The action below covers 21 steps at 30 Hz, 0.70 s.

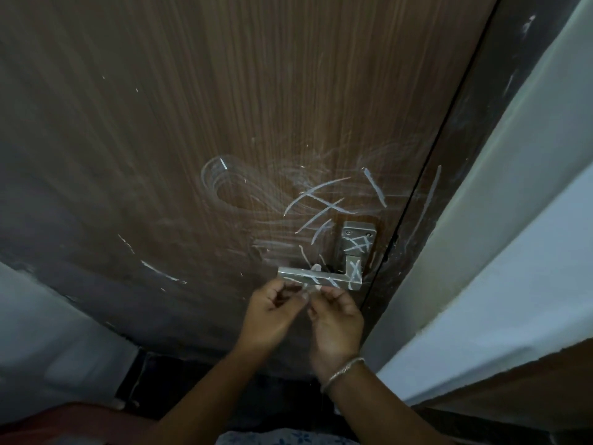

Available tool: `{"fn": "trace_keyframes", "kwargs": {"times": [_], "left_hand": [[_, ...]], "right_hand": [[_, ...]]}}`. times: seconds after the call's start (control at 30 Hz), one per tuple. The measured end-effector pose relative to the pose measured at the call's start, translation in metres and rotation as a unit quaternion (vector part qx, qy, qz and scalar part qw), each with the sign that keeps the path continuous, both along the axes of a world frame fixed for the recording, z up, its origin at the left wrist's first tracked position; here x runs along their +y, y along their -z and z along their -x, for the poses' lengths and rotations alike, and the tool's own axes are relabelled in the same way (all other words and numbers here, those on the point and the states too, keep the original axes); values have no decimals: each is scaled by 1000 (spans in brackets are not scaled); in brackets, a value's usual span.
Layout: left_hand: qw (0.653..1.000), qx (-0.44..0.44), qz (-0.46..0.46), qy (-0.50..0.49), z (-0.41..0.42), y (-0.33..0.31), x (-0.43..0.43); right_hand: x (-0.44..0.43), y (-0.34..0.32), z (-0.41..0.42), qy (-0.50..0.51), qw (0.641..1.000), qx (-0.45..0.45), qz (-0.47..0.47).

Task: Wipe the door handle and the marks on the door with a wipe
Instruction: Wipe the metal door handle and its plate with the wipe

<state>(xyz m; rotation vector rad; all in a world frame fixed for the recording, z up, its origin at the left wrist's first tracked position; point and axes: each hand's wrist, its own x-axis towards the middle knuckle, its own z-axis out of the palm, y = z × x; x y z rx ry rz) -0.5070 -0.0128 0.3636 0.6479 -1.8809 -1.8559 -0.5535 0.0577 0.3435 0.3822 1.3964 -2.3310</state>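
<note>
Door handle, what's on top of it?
White marks cross the handle, plate and lever alike. The left hand and right hand pinch a pale piece over the lever's middle; that stretch is hidden.

One wide-angle camera on the person's head gives the only view. It faces forward, close to the brown wood-grain door (224, 107), which fills most of the frame and bows at its edges. The silver metal lever handle (321, 277) sits low, right of centre; the pale painted wall (513, 252) flanks the right. The tilt seems slightly downward, though lens distortion leaves that uncertain.
</note>
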Motion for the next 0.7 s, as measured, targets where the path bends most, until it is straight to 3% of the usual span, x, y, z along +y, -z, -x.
{"fn": "trace_keyframes", "kwargs": {"times": [0.23,0.43,0.53,0.7], "left_hand": [[998,34,-30,46,16,-1,-11],[998,50,7,-34,30,-1,-2],[997,62,38,-37,35,1,-1],[997,47,38,-46,31,9,10]], "right_hand": [[16,0,-7,-64,987,128,-71],[42,-5,-2,-4,972,188,-142],[55,-9,-7,1,932,283,-228],[60,-38,3,41,813,499,-296]]}}
